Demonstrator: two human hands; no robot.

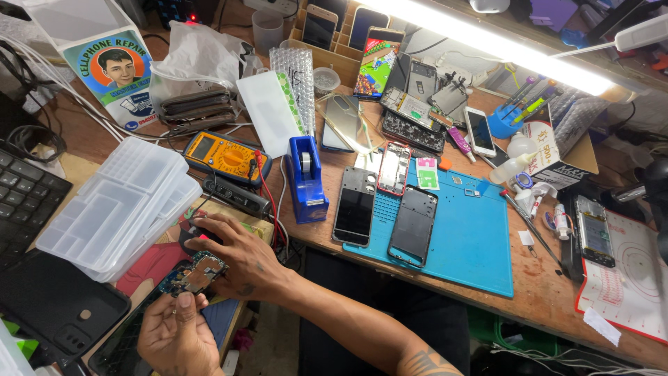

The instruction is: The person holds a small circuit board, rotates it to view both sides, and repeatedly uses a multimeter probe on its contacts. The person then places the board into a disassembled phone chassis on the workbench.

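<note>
I have a small phone circuit board (197, 271) at the near left of the scene, above the low shelf in front of the worktop (543, 292). My left hand (177, 338) props it from below, thumb up against its near edge, while my right hand (236, 254) lies over it from the right, fingers spread and curled down so the tips rest at its far and right edges; I cannot tell whether they pinch it or only steady it. I judge the board light, thin and stiff, but brittle: it will not bend safely, and the tiny parts and metal shields on its face are easily knocked or scratched. The sound grip is by the bare edges, between thumb and fingertip, off the face and any connectors. Just left of my right hand sits a stack of clear plastic sorting trays (115, 209), their compartments looking bare as far as I can see. At the far side a wooden rack (327, 52) holds several phones upright in its slots, a clear cup (267, 29) stands left of it, seemingly empty, and a blue pot (504, 124) further right holds pens and small tools standing up. A blue mat (473, 244) to the right carries dismantled phones (385, 209).
</note>
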